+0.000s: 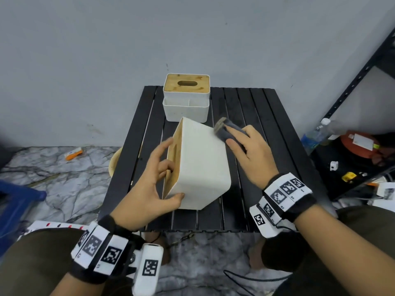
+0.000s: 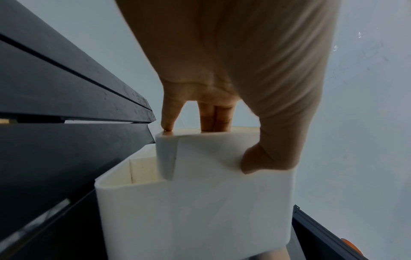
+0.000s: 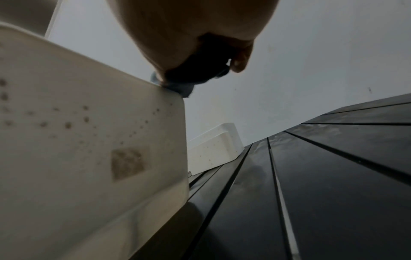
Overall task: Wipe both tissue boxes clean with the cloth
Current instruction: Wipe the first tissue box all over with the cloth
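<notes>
A white tissue box [image 1: 201, 165] with a wooden lid lies tipped on its side in the middle of the black slatted table [image 1: 256, 116], lid facing left. My left hand [image 1: 159, 174] grips it, thumb on the near white side and fingers on the lid [image 2: 211, 121]. My right hand [image 1: 245, 146] holds a folded grey cloth [image 1: 224, 129] against the box's upper right edge [image 3: 175, 86]. The box's right face carries brown specks [image 3: 66, 124]. A second white tissue box [image 1: 186, 97] with a wooden slotted lid stands upright at the table's far edge.
A grey wall stands right behind the table. A black metal shelf [image 1: 350, 99] at the right holds a water bottle [image 1: 316, 133] and small clutter. A pale round rim [image 1: 113, 161] shows left of the table, and an orange item [image 1: 73, 153] lies on the marble floor.
</notes>
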